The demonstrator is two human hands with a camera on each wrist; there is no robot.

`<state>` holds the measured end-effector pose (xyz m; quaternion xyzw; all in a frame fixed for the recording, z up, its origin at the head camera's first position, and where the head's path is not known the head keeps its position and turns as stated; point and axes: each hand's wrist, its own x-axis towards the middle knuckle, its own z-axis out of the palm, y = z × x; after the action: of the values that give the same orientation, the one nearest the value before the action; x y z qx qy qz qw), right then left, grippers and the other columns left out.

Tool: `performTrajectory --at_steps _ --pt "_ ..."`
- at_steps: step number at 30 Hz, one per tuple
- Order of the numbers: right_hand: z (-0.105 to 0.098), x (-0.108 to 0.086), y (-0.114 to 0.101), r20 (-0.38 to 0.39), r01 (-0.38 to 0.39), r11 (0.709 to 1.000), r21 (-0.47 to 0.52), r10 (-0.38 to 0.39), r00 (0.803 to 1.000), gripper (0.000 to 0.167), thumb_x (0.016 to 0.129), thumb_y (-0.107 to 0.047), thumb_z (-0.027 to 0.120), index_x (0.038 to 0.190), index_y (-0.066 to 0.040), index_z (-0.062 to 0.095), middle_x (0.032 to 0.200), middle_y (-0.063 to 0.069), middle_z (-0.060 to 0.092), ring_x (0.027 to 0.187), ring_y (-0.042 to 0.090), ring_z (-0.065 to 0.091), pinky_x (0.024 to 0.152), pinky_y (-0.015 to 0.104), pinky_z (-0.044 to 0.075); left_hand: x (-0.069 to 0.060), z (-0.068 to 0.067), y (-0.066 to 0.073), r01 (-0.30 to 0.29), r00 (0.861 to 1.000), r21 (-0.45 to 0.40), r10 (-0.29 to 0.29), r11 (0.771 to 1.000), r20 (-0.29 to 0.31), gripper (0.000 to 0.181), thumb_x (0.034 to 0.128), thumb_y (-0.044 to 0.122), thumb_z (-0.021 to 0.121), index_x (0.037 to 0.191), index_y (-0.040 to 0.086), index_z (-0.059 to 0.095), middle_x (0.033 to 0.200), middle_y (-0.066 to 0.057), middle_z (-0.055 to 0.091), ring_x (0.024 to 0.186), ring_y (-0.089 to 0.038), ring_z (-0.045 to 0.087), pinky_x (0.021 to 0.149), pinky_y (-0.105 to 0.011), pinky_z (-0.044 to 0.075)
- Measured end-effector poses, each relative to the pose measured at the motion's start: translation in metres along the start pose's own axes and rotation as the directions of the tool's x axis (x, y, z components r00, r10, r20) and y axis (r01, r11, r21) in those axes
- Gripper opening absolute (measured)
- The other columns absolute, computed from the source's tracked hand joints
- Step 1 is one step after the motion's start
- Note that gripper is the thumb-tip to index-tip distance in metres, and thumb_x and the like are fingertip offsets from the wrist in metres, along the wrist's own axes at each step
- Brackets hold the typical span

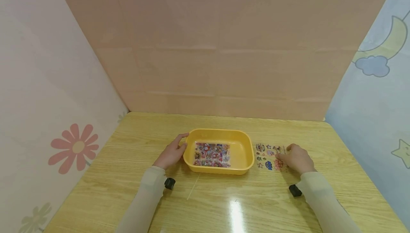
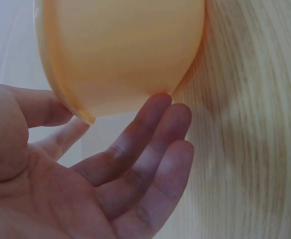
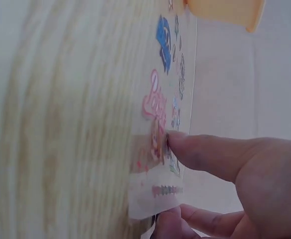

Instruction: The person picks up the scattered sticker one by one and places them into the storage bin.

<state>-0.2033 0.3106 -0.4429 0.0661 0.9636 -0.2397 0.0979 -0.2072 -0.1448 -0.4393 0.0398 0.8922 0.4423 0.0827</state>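
Observation:
A yellow plastic tray [image 1: 221,170] stands on the table. Inside it lies a sheet of colourful stickers [image 1: 212,155]. My left hand [image 1: 171,154] is at the tray's left end; in the left wrist view its thumb and a finger touch the rim [image 2: 55,84], and loosely bent fingers [image 2: 152,112] rest by the outer wall. Right of the tray, a clear sticker sheet [image 1: 263,156] with spaced-out prints lies on the wood. My right hand [image 1: 298,158] pinches its right edge: the thumb [image 3: 200,149] is on top, with fingertips at the edge, partly hidden.
Light wood-grain table [image 1: 205,197] spreads around the tray. A tan backdrop [image 1: 221,65] rises behind it. Patterned panels stand at both sides, with a flower [image 1: 77,147] on the left and a moon [image 1: 395,37] on the right. Each wrist carries a small black camera.

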Motion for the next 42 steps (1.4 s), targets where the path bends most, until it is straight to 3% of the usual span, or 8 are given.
performTrajectory --at_steps 9,16,21,28,35,42 --pt "-0.001 -0.005 0.0 -0.03 0.007 0.999 0.05 -0.006 1.0 0.056 0.095 -0.04 0.065 0.118 0.009 0.054 0.112 0.028 0.06 0.091 0.035 0.058 0.071 0.048 0.047 -0.001 0.0 0.0 -0.008 1.0 0.006 0.008 1.0 -0.002 0.047 0.1074 0.031 0.046 0.154 0.029 0.039 0.134 -0.017 0.06 0.101 -0.022 0.064 0.092 -0.05 0.048" --pt "-0.003 -0.006 -0.001 -0.056 0.013 0.998 0.058 -0.01 0.998 0.035 0.098 -0.025 0.053 0.114 0.006 0.058 0.108 0.027 0.062 0.089 0.036 0.059 0.071 0.048 0.046 -0.001 0.0 0.001 -0.008 1.0 0.015 0.008 1.0 -0.003 0.047 0.1073 0.031 0.046 0.154 0.029 0.039 0.132 -0.017 0.061 0.099 -0.022 0.064 0.09 -0.049 0.049" --pt "-0.002 -0.007 0.0 -0.048 0.03 0.996 0.087 -0.026 0.998 0.034 0.1 -0.022 0.046 0.114 0.006 0.058 0.097 0.02 0.064 0.077 0.028 0.055 0.065 0.041 0.044 -0.001 0.0 0.0 -0.011 1.0 0.012 0.011 1.0 -0.003 0.047 0.1073 0.031 0.046 0.154 0.029 0.039 0.131 -0.017 0.062 0.098 -0.021 0.065 0.089 -0.048 0.049" --pt "-0.002 -0.004 0.004 -0.054 0.07 0.989 0.131 -0.064 0.997 0.035 0.101 -0.021 0.046 0.114 0.008 0.059 0.09 0.014 0.066 0.072 0.024 0.052 0.064 0.037 0.041 0.0 0.0 -0.001 -0.003 1.0 0.006 0.003 1.0 -0.001 0.047 0.1073 0.031 0.046 0.154 0.03 0.038 0.126 -0.015 0.064 0.094 -0.019 0.065 0.087 -0.045 0.05" --pt "-0.006 -0.007 0.003 -0.054 0.084 0.982 0.169 -0.076 0.996 0.035 0.103 -0.022 0.046 0.116 0.008 0.058 0.095 0.016 0.069 0.08 0.025 0.06 0.067 0.04 0.045 0.0 0.0 -0.001 -0.003 1.0 0.005 0.003 1.0 0.0 0.047 0.1072 0.03 0.046 0.154 0.029 0.038 0.114 -0.013 0.067 0.086 -0.017 0.064 0.083 -0.041 0.05" --pt "-0.01 -0.011 0.0 -0.038 0.081 0.975 0.207 -0.075 0.996 0.035 0.104 -0.021 0.047 0.12 0.009 0.056 0.104 0.023 0.07 0.089 0.031 0.065 0.067 0.038 0.046 0.0 0.0 -0.001 -0.006 1.0 0.013 0.006 1.0 0.0 0.047 0.1072 0.031 0.046 0.154 0.029 0.038 0.114 -0.012 0.067 0.086 -0.017 0.064 0.081 -0.041 0.05"
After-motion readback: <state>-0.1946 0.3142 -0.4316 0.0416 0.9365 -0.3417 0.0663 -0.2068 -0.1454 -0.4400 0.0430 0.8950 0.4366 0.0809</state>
